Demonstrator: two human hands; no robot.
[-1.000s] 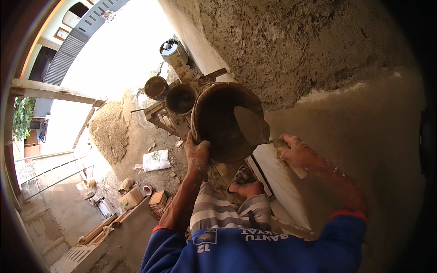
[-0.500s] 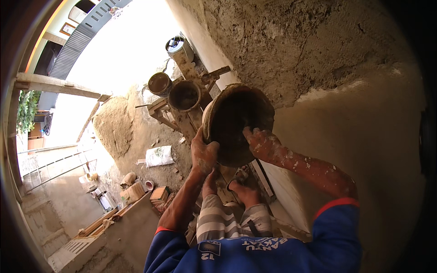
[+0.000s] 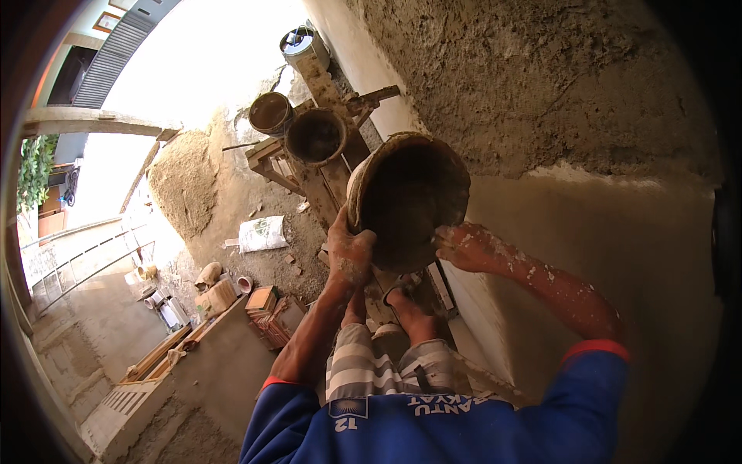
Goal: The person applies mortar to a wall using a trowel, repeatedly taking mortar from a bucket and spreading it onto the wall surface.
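A mortar-caked bucket (image 3: 357,185) is tipped with its dark mouth facing me, in front of my legs. My left hand (image 3: 349,251) is closed on its left rim, thumb over the edge. My right hand (image 3: 464,246), spattered with pale mortar, is at the lower right of the mouth with its fingers curled. Whatever those fingers hold is lost in the shadow. The bucket's inside is too dark to tell how much is in it. My feet stand on a wooden plank (image 3: 380,311) below.
Two more mortar-stained buckets, an open one (image 3: 315,138) and a fuller one (image 3: 270,114), stand on the scaffold ahead. Beyond is a pale pail (image 3: 301,42). A plastered wall (image 3: 556,232) rises close on my right. Down left are a sand heap (image 3: 184,182) and a white sack (image 3: 261,234).
My right hand has drawn back from inside the bucket toward its lower right rim. The bucket has shifted slightly up and my left hand keeps its hold. The view has shifted slightly.
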